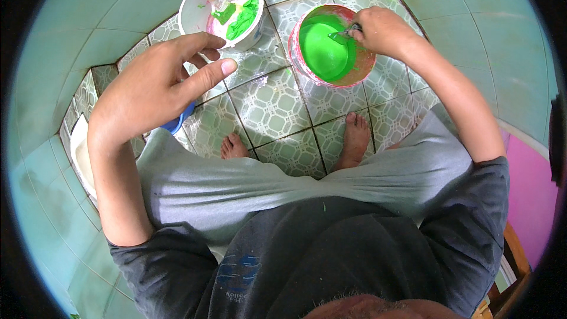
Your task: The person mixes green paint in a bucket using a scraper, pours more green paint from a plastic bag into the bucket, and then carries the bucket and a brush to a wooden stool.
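Dark shirt, bright green liquid

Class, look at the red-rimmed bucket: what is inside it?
Bright green, paint-like liquid; the right hand holds a tool over it. The liquid hides the bottom of the bucket.

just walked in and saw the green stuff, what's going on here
A person's right hand holds a small tool inside a reddish-rimmed bucket of bright green liquid; whether its tip touches the liquid is unclear. The left hand is empty, fingers apart, near a white tub holding crumpled green material. Both containers stand on the tiled floor.
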A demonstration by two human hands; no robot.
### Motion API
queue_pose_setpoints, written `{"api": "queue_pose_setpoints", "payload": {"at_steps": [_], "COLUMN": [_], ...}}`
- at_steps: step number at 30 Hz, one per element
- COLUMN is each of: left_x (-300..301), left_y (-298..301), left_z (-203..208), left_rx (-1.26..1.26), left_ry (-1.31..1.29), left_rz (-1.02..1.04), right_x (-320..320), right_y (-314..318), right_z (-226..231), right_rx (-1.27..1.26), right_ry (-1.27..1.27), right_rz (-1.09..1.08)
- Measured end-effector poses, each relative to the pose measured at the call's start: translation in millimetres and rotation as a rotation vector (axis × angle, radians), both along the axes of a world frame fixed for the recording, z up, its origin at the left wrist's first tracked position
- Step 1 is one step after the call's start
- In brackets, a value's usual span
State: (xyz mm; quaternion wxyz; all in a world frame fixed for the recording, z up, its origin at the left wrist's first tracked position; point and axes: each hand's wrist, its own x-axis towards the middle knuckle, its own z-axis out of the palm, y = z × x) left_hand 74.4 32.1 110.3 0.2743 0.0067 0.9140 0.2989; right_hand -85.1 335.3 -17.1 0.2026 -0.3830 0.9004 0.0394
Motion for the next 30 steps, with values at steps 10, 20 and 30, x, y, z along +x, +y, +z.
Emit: {"api": "queue_pose_setpoints", "payload": {"at_steps": [10,20,30], "left_x": [-2.0,-1.2,-3.4], "left_y": [0.1,0.2,-0.1], "left_z": [1.2,-1.7,-3.9], "left_rx": [-0.057,-0.037,-0.021], "left_ry": [-0.034,-0.018,-0.019], "left_rz": [-0.001,0.007,0.001], "right_x": [10.7,24.3,8.0], "right_y": [-3.5,-7.1,4.1], "right_z": [-68.0,-50.8,-48.4], "right_rx": [-0.215,-0.175,-0.083], "right_ry": [0.039,-0.401,-0.006], "right_rz": [0.122,0.115,0.137]}}
